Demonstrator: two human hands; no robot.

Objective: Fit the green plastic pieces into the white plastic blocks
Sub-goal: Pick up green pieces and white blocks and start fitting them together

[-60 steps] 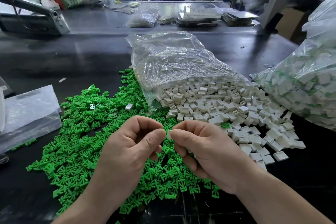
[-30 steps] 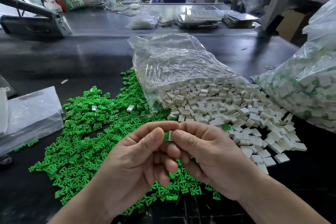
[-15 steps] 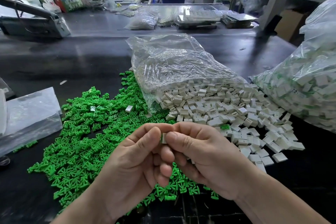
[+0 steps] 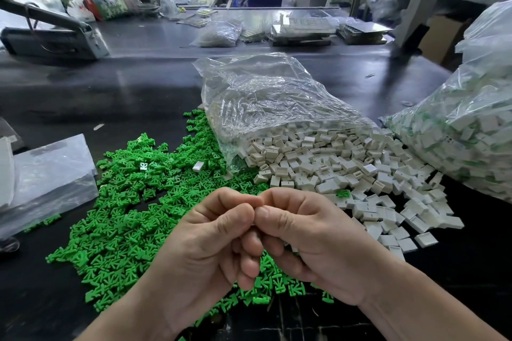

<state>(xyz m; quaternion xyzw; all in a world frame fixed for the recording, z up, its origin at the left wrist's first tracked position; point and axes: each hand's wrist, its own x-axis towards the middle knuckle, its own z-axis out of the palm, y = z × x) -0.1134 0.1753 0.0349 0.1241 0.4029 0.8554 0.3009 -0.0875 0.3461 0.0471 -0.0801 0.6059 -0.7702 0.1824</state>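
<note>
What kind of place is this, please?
Probably a factory assembly bench: heaps of green pieces and white blocks lie on a dark worktable, with a clear bag of parts at the right.

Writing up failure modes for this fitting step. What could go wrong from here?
1. Left hand and right hand pinch the part between touching fingers, which hide it; a skewed fit could go unnoticed.
2. If it slips, it would likely drop into the green pieces below and be hard to find.
3. Piles already mix: a stray white block lies on the green, a stray green piece among the white blocks; mis-picks are possible.
</note>
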